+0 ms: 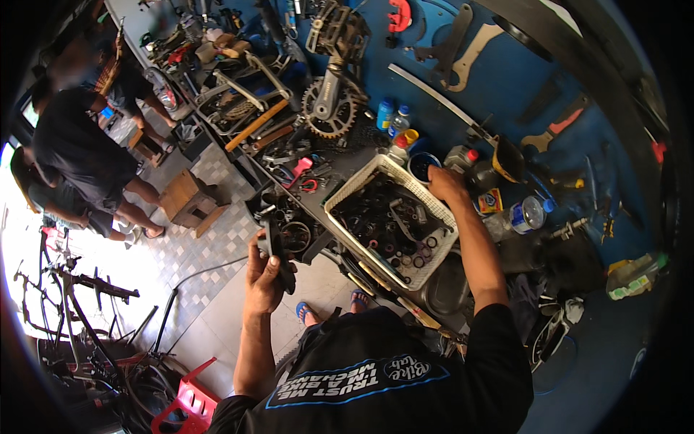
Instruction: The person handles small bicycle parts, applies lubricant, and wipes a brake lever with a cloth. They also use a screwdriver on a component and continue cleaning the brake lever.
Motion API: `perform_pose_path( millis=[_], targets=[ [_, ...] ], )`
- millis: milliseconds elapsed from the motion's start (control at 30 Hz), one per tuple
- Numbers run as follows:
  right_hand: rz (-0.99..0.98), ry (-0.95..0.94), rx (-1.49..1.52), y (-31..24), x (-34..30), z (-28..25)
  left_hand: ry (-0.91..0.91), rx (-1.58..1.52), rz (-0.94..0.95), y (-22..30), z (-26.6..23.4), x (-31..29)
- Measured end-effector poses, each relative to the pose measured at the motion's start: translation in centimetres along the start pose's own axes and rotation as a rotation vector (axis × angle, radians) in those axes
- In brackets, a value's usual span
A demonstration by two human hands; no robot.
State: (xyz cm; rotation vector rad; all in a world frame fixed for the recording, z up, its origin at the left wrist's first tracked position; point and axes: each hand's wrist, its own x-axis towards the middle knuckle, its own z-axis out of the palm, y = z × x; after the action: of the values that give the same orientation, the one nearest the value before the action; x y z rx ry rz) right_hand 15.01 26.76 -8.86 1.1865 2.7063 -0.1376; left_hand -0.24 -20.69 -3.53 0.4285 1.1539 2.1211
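My left hand is closed around a dark, disc-like part, held up edge-on beside the bench; its exact kind does not show. My right hand reaches over the far corner of a basket to the rim of a dark round tub. Its fingertips are hidden there, so I cannot see whether they grip anything. Between my arms, the cream plastic basket stands on the bench, full of small black parts, rings and bolts.
A crankset with chainring and bike frame parts lie farther left on the bench. Bottles line the wall, where tools hang. A red plastic stool and bike frames stand lower left. Other people are at upper left.
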Motion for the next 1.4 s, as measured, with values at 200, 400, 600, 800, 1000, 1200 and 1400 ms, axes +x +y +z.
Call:
perform_pose_path(
  millis=[200, 400, 600, 800, 1000, 1200, 1400],
  targets=[
    [-0.052, 0.086, 0.209, -0.5, -2.3, -2.2, -0.098, -0.076, -0.006, 1.5, 0.1, 0.5],
    [-0.573, 0.146, 0.713, -11.5, -12.1, -9.3, -0.106, 0.022, -0.026, 4.4, -0.9, 1.5],
    [-1.029, 0.303, 0.556, -19.7, -17.2, -10.7, 0.072, 0.176, -0.090, 8.2, 0.2, 1.6],
    [-1.218, 0.446, 0.342, -23.5, -16.4, -9.4, 0.057, 0.203, -0.148, 9.8, 0.4, 0.8],
    [-1.304, 0.532, 0.106, -26.0, -16.2, -9.3, 0.038, 0.216, -0.147, 10.0, -0.3, 0.3],
    [-1.361, 0.514, 0.064, -26.8, -15.0, -8.7, 0.016, 0.233, -0.158, 9.9, -0.8, 0.1],
    [-1.293, 0.480, 0.093, -27.4, -15.8, -9.0, 0.010, 0.233, -0.092, 9.9, -1.0, 0.0]
  ],
)
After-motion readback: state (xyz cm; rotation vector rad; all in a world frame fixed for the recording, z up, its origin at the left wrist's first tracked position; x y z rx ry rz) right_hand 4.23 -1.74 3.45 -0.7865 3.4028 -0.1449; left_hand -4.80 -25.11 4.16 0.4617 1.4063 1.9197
